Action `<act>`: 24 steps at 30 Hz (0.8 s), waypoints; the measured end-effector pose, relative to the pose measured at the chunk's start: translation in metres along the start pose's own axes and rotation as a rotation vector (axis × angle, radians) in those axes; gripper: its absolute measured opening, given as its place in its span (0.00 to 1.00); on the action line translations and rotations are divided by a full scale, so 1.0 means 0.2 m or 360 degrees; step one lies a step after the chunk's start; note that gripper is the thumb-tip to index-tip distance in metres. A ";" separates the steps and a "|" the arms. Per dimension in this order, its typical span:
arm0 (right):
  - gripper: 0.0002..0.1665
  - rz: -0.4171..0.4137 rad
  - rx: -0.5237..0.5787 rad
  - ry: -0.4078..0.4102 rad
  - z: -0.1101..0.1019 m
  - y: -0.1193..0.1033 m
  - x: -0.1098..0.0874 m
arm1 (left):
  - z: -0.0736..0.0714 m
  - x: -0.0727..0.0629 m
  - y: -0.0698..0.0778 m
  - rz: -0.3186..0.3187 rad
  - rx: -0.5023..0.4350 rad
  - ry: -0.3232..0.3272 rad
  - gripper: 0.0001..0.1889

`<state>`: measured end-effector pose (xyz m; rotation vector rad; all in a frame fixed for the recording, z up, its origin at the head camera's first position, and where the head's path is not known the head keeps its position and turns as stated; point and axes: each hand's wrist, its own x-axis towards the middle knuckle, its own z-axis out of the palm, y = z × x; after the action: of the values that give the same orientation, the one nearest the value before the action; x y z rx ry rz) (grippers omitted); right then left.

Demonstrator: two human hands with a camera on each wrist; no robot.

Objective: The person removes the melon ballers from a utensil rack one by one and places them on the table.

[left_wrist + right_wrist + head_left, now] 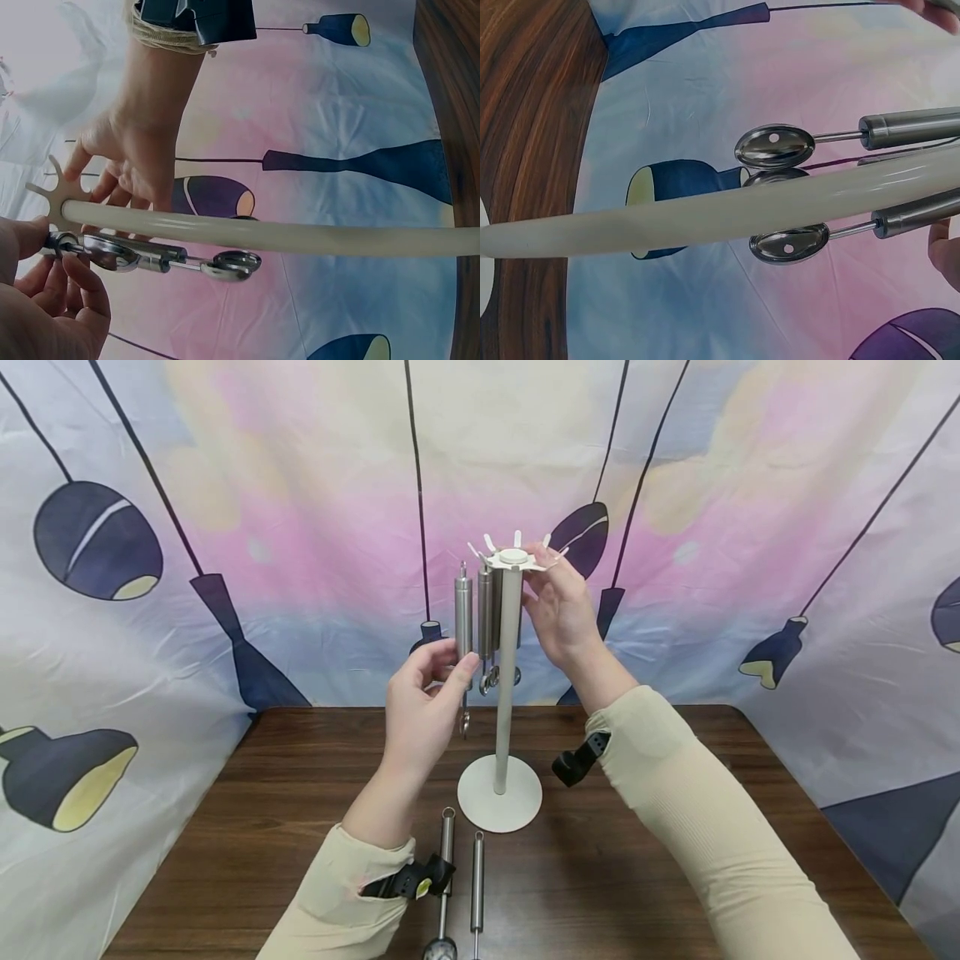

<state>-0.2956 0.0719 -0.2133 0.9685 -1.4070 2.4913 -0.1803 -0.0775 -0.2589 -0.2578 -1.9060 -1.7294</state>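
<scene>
A white utensil rack (507, 693) stands on a round base, with several hooks round its top. My left hand (423, 693) pinches the steel handle of a small scoop (463, 610) at the rack's left side. That scoop hangs upright, its small oval bowl (112, 253) pointing down. Up at the hooks, my right hand (558, 606) grips the rack's top from the right, some fingertips hidden behind it. Several other steel scoops (776, 146) hang beyond the post, partly covered by it; their oval bowls have a hole.
Two steel utensils lie on the dark wooden table (315, 827) in front of the base: one with a rounded head (440, 948), the other a slim handle (477, 885) whose head is out of frame. A patterned cloth (315, 527) hangs behind the table.
</scene>
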 end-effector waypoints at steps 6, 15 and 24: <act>0.14 -0.0026 -0.0090 0.0066 0.01 -0.01 0.00 | -0.06 -0.05 -0.02 -0.0056 0.0018 -0.0001 0.14; 0.09 -0.0002 -0.0155 0.0147 0.01 -0.02 0.00 | -0.14 -0.11 -0.08 -0.0154 0.0064 0.0022 0.13; 0.09 0.0003 -0.0136 0.0154 0.01 -0.02 -0.01 | -0.21 -0.19 -0.16 -0.0298 0.0169 0.0026 0.14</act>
<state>-0.2912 0.0728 -0.2104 0.8197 -1.4713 2.4223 -0.1536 -0.1144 -0.3050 -0.0260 -2.0581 -1.7339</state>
